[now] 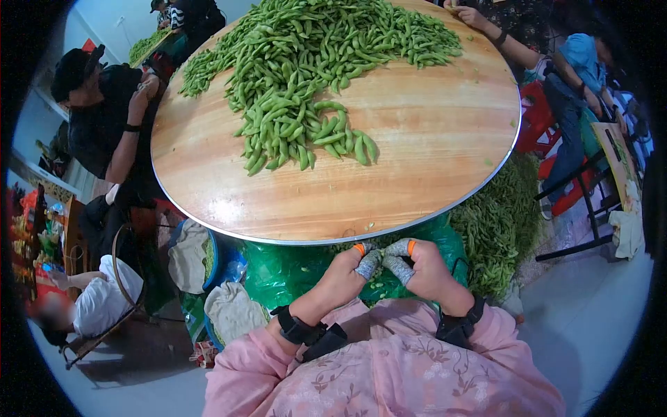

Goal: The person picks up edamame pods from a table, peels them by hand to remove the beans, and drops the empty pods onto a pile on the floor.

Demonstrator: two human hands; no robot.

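My left hand (344,272) and my right hand (427,274) meet just below the table's near edge. Grey knit covers with orange bands wrap the fingertips of both. The fingers are pinched together around a small green bean pod (380,253), mostly hidden by them. Beneath the hands, a green plastic bag (288,274) spreads over my lap, with some pale green beans (376,283) in it. A large heap of green bean pods (299,69) covers the far part of the round wooden table (417,153), and a tongue of pods reaches toward me.
Leafy pods (497,222) are piled on the floor at right. Sacks (236,313) and a blue tub (215,260) stand at lower left. People sit at left and right, one person's hand (472,17) at the table's far right edge. Red stools (535,118) are at right.
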